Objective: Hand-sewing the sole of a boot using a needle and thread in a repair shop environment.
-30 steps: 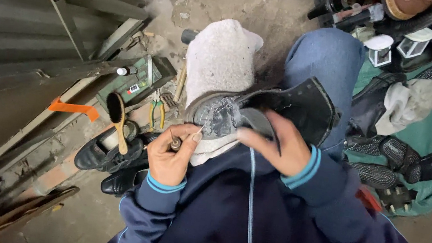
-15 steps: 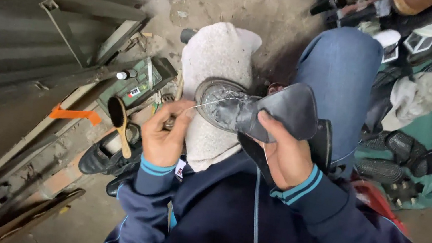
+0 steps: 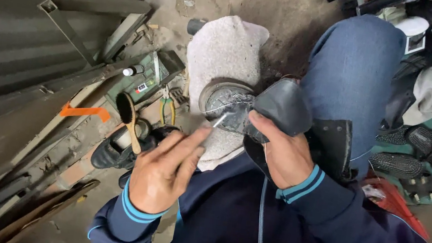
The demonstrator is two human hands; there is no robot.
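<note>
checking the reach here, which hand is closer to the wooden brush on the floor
Left. The left hand hovers open just right of the wooden brush, which leans on a black shoe. The right hand is farther right, gripping the dark boot on the lap.

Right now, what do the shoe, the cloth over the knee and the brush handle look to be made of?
Shoe: dark grey leather by the look, smooth with a dull sheen and soft folds. Cloth: pale, nubby towelling or knit, matte and fuzzy. Brush handle: light wood, tan and smooth, possibly varnished. Right hand grips the shoe; left hand is beside it.
</note>
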